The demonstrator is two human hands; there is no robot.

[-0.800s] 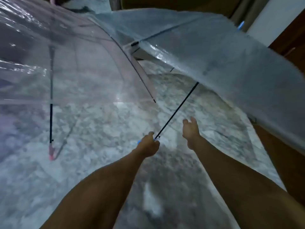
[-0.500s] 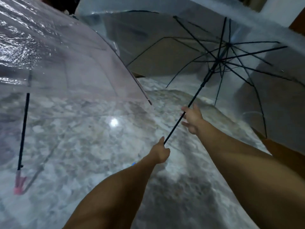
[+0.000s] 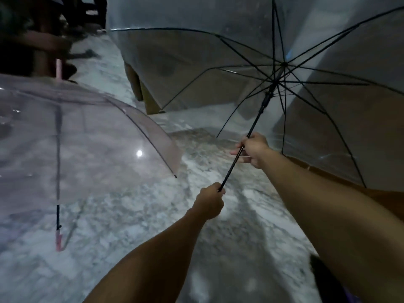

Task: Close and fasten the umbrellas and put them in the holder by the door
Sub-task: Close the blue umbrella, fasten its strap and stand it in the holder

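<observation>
one head-worn wide-angle view, looking forward and down along both forearms to the marbled floor (image 3: pixel 218 248). the left hand (image 3: pixel 208 202) and right hand (image 3: pixel 254 149) sit near mid-frame, close to the lens; straight lines bow toward the edges.

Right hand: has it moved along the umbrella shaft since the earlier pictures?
Yes. The right hand was off the black shaft; it now grips it, above the left hand, toward the runner.
</observation>
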